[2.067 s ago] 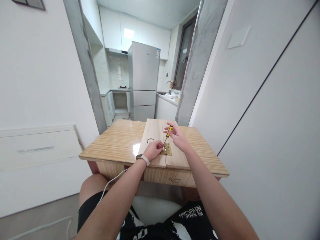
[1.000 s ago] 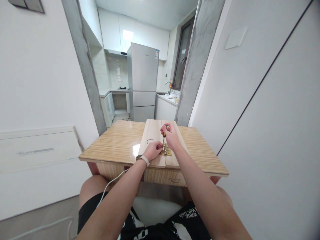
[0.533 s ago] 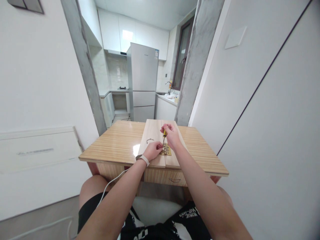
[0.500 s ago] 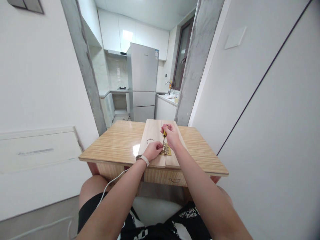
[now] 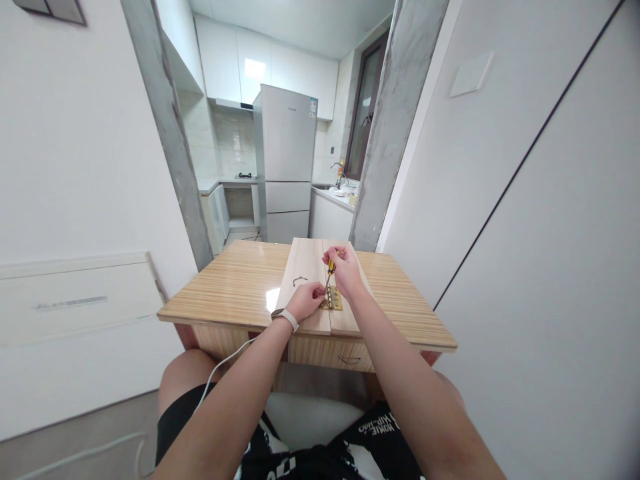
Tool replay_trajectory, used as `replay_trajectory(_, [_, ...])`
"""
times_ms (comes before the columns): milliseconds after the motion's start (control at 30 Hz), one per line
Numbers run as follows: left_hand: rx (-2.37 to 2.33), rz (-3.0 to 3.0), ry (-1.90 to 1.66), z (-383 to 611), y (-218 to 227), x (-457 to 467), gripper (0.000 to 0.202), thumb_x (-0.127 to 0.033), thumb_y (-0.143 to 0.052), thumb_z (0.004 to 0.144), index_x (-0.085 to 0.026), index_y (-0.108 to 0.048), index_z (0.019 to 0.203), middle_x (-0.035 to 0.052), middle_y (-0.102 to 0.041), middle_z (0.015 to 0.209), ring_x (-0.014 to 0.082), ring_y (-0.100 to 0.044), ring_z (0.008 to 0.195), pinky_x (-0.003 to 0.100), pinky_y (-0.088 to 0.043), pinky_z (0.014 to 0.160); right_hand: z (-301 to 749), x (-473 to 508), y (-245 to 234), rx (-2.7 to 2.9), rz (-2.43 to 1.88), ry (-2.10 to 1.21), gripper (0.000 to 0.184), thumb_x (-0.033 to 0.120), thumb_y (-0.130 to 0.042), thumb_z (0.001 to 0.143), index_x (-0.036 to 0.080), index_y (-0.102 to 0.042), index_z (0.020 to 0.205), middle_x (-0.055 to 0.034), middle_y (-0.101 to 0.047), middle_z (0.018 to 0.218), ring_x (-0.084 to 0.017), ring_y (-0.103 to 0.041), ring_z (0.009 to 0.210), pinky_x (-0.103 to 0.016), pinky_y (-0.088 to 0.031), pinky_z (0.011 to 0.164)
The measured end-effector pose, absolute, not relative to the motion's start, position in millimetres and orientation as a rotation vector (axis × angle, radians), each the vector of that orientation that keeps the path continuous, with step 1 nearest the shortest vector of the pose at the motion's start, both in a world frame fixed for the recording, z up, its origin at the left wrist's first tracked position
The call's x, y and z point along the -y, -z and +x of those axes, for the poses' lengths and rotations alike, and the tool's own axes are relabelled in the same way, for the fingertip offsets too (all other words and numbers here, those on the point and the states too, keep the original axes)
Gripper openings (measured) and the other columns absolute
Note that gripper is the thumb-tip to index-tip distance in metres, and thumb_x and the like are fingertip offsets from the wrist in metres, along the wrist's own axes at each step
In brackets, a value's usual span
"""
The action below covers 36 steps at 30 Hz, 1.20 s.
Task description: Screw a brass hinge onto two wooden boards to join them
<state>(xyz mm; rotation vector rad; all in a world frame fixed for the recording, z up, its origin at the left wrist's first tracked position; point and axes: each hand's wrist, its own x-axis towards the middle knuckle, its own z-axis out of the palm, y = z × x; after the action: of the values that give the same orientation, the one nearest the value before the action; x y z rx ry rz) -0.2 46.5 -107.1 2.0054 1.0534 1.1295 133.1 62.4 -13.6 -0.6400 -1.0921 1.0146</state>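
My right hand [image 5: 345, 268] grips a yellow-and-black screwdriver [image 5: 331, 266], its shaft slanting down to a brass hinge [image 5: 335, 299]. That hinge lies across the seam between two pale wooden boards [image 5: 306, 257]. Beside its left leaf, the closed fingers of my left hand [image 5: 309, 301] meet near the screwdriver's tip; whatever they pinch is too small to make out. A thin metal handle [image 5: 300, 281] sits on the left board, beyond my left hand.
Under the boards stands a wood-grain table [image 5: 225, 287] with a handled drawer [image 5: 330, 353] at its front. A white cable [image 5: 223, 365] hangs by my left forearm. A silver fridge [image 5: 287, 153] stands behind, with a white wall [image 5: 525, 220] at right.
The screwdriver's handle has tilted slightly to the right with my right hand's fingers. My left hand stays in place at the hinge.
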Motion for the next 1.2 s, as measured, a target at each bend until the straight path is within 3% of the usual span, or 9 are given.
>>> replay_trajectory(100, [-1.059,2.014,-1.13,0.1,108.7,-48.3,0.009,-0.011,-0.065,0.081,-0.015,-0.07,0.087,0.0028,-0.072,0.08,0.0134,-0.063,0.071,0.024,-0.048,0.069,132.0,-58.8,13.2,1.15,-0.651,-0.99,0.036,0.052,-0.079,0.08,0.025,-0.058,0.092,0.0019,-0.067,0.08,-0.012,-0.058,0.067,-0.026,-0.044,0.063])
replay_trajectory(267, [-1.059,2.048,-1.138,-0.6,110.5,-49.6,0.008,-0.013,-0.064,0.081,-0.016,-0.069,0.085,0.0021,-0.071,0.078,0.0137,-0.062,0.071,0.025,-0.047,0.068,129.8,-55.3,12.7,1.182,-0.645,-1.047,0.041,0.065,-0.058,0.091,0.024,-0.065,0.096,-0.0007,-0.066,0.079,-0.014,-0.057,0.066,-0.028,-0.044,0.062])
replay_trajectory(500, [-1.062,2.032,-1.143,-0.2,108.5,-47.6,0.008,-0.013,-0.064,0.08,-0.017,-0.069,0.086,0.0023,-0.071,0.079,0.014,-0.063,0.071,0.025,-0.047,0.069,126.9,-55.4,9.9,1.126,-0.655,-1.043,0.041,0.051,-0.084,0.072,0.024,-0.058,0.088,-0.0002,-0.068,0.082,-0.015,-0.063,0.073,-0.029,-0.049,0.067])
replay_trajectory(600, [-1.055,2.023,-1.136,0.1,107.3,-46.8,0.007,-0.013,-0.064,0.081,-0.016,-0.069,0.085,0.0026,-0.072,0.079,0.0139,-0.063,0.071,0.025,-0.048,0.069,126.5,-53.6,10.2,1.168,-0.646,-1.034,0.039,0.053,-0.081,0.077,0.026,-0.057,0.092,0.0016,-0.067,0.08,-0.014,-0.059,0.069,-0.027,-0.046,0.063])
replay_trajectory(767, [-1.065,2.014,-1.126,0.5,106.3,-46.3,0.006,-0.014,-0.065,0.081,-0.016,-0.069,0.086,0.0028,-0.072,0.079,0.0141,-0.064,0.072,0.025,-0.049,0.07,127.2,-53.8,11.9,1.181,-0.638,-1.065,0.043,0.067,-0.059,0.091,0.025,-0.067,0.099,-0.0005,-0.065,0.078,-0.014,-0.057,0.066,-0.028,-0.045,0.062])
replay_trajectory(1033, [-1.054,2.015,-1.119,0.6,106.0,-46.4,0.009,-0.013,-0.064,0.083,-0.016,-0.07,0.088,0.0037,-0.074,0.084,0.0144,-0.066,0.075,0.025,-0.05,0.072,123.5,-53.3,6.2,1.133,-0.675,-1.031,0.044,0.052,-0.085,0.07,0.024,-0.057,0.088,-0.0001,-0.068,0.083,-0.015,-0.065,0.074,-0.03,-0.051,0.071])
replay_trajectory(1200, [-1.072,2.022,-1.121,0.5,104.1,-44.8,0.009,-0.012,-0.065,0.082,-0.015,-0.071,0.088,0.0036,-0.073,0.081,0.0142,-0.064,0.072,0.025,-0.049,0.071,124.4,-52.4,7.7,1.207,-0.702,-0.984,0.038,0.059,-0.074,0.081,0.026,-0.058,0.092,0.0032,-0.064,0.075,-0.012,-0.056,0.064,-0.026,-0.043,0.06])
